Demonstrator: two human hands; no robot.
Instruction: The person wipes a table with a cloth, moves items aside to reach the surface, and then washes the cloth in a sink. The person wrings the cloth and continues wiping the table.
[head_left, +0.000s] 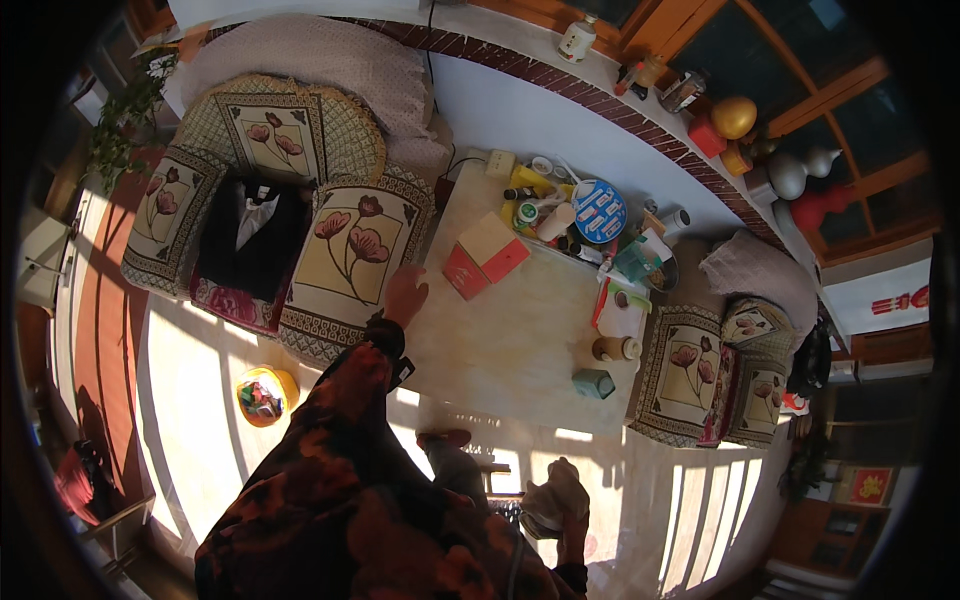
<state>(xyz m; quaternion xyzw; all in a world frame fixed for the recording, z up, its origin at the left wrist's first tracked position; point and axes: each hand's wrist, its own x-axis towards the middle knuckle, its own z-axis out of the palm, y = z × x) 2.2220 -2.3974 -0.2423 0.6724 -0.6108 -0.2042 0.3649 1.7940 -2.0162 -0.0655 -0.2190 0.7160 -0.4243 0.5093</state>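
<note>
My left hand (406, 295) reaches out over the gap between a flower-patterned sofa armrest cover (360, 240) and the left side of a pale stone-look table (480, 345). It holds nothing, and its thumb stands away from the fingers. Down by the table's front side, my right hand (576, 525) grips a bunched beige cloth (555, 491), which hides most of its fingers. A red and tan cardboard box (487, 256) rests on the table, a little right of my left hand. Nearer the table's right front corner are a green jar (594, 383) and a brown bottle with a pale cap (616, 347).
Along the wall side, the table carries a crowded group of bottles, a green-lidded jar (526, 214) and a round blue printed disc (600, 211). A yellow bin (267, 394) stands on the floor at left. A dark jacket (251, 240) lies on the armchair.
</note>
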